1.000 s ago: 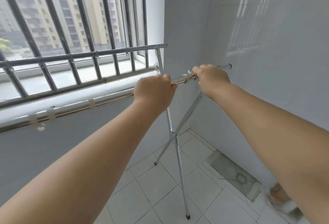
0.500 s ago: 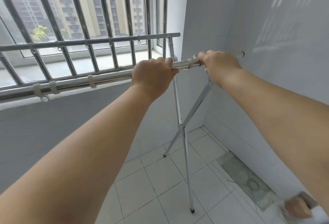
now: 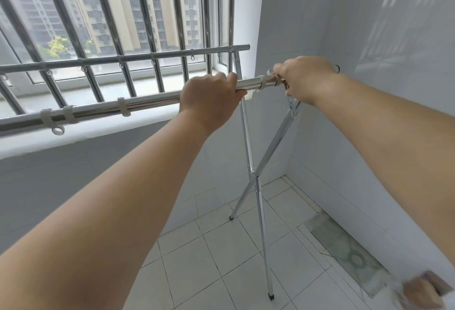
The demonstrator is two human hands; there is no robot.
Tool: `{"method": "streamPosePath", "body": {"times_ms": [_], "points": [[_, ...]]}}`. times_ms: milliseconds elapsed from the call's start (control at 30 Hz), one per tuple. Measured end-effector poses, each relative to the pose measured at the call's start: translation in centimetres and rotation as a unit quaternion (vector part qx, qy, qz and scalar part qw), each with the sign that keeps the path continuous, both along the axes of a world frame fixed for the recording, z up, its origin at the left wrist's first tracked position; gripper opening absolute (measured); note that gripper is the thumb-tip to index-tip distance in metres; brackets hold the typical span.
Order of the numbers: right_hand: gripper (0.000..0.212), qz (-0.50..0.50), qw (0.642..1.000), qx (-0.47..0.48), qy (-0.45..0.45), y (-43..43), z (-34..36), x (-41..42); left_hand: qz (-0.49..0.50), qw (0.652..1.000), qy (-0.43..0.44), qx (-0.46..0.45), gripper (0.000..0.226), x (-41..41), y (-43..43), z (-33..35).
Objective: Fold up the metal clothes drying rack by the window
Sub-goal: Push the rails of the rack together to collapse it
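Note:
The metal drying rack stands under the barred window. Its near top rail is a shiny tube with white plastic clips, and its far top rail runs parallel nearer the glass. Crossed legs meet at a pivot at the rack's right end. My left hand is wrapped over the near rail. My right hand is closed around the same rail's right end, just past a joint collar. The rail's tip is hidden under that hand.
The white tiled right wall is close to the rack's end. A window sill runs behind the near rail. The tiled floor holds a floor drain. A blurred foot shows at the bottom right.
The view has tilted upward, so the rack and both hands sit a little lower against the window. Both hands keep their hold on the near rail. The legs' spread looks unchanged.

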State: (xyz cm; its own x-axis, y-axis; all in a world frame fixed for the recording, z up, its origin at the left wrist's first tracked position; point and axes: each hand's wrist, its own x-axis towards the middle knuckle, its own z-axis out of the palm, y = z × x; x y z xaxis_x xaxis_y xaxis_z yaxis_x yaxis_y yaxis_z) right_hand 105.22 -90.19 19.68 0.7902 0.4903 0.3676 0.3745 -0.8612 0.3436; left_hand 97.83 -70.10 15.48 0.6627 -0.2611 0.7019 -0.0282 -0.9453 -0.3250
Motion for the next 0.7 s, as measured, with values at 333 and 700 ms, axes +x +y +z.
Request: {"method": "streamPosePath", "body": {"times_ms": [333,700], "points": [[0.032,0.016,1.0,0.013,-0.007,-1.1,-1.4,-0.7,0.009,1.0,-0.005,0.01,0.042,-1.4,-0.7,-0.4],[0.033,0.03,0.997,0.045,-0.051,-0.2,-1.3,0.6,0.031,0.999,-0.012,0.006,0.041,-0.9,-0.2,0.4]]}}
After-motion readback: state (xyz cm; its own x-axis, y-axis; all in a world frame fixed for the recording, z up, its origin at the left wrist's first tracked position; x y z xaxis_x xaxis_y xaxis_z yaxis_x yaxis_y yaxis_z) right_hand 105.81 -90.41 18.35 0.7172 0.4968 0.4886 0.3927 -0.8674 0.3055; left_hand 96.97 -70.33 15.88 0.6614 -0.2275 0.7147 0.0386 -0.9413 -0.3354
